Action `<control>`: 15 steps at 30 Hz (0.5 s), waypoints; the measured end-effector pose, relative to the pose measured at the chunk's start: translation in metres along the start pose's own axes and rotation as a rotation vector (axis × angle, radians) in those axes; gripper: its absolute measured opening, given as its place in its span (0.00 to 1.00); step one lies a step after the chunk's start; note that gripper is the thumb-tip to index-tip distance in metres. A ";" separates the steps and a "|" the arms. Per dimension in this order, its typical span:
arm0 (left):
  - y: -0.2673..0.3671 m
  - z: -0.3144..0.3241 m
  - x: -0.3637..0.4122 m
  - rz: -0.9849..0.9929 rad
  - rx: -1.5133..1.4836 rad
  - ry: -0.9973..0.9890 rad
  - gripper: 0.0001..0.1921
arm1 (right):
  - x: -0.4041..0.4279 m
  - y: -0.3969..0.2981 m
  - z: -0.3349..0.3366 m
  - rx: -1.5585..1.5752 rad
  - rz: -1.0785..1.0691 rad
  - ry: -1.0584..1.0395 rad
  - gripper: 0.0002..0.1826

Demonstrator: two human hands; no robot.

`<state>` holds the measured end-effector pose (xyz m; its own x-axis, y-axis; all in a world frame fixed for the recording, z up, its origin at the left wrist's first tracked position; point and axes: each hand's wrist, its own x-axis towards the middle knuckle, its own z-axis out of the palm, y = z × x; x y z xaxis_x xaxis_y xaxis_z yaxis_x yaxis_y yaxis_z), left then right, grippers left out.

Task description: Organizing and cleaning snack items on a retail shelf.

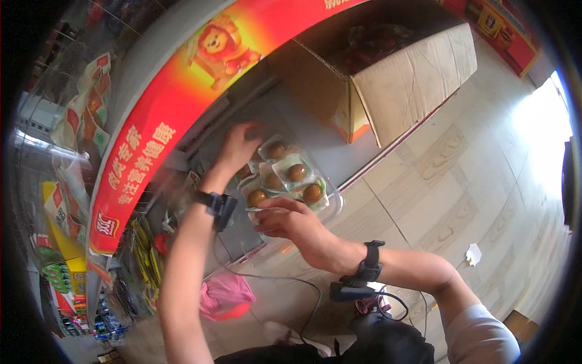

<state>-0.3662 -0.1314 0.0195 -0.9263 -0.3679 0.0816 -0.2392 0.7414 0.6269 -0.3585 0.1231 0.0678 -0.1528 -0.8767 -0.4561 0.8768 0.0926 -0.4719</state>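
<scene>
Several packaged brown eggs (297, 172) in clear-fronted pouches lie in a clear plastic tray (337, 203) on a grey ledge. My left hand (241, 145) is over the tray's far left edge, its fingers bent, slightly blurred; whether anything is between them is not clear. My right hand (291, 223) lies at the tray's near edge, its fingertips by an egg pouch (257, 198) at the lower left; the fingertips' undersides are hidden. Both wrists wear black straps with small devices.
An open cardboard box (411, 86) stands behind the tray on the ledge. A red printed shelf banner (150, 132) curves along the left, above hanging packets. A pink cloth or bag (227, 293) lies on the tiled floor, near a dark cable (313, 284).
</scene>
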 end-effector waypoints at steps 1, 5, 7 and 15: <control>0.024 -0.009 0.000 -0.027 -0.124 -0.057 0.13 | -0.003 0.001 0.002 0.014 -0.001 0.020 0.15; 0.071 -0.067 -0.046 0.002 -0.212 -0.004 0.11 | -0.006 0.026 0.039 0.032 0.064 -0.120 0.15; 0.077 -0.086 -0.073 -0.005 -0.145 0.120 0.10 | -0.005 0.045 0.055 0.038 0.065 -0.128 0.15; -0.070 -0.093 -0.200 -0.396 0.026 0.351 0.10 | 0.038 0.153 0.089 0.062 0.148 -0.185 0.18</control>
<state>-0.1369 -0.1617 0.0320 -0.6117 -0.7848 0.0995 -0.5621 0.5196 0.6434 -0.1895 0.0625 0.0454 0.0611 -0.9278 -0.3681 0.9104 0.2029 -0.3605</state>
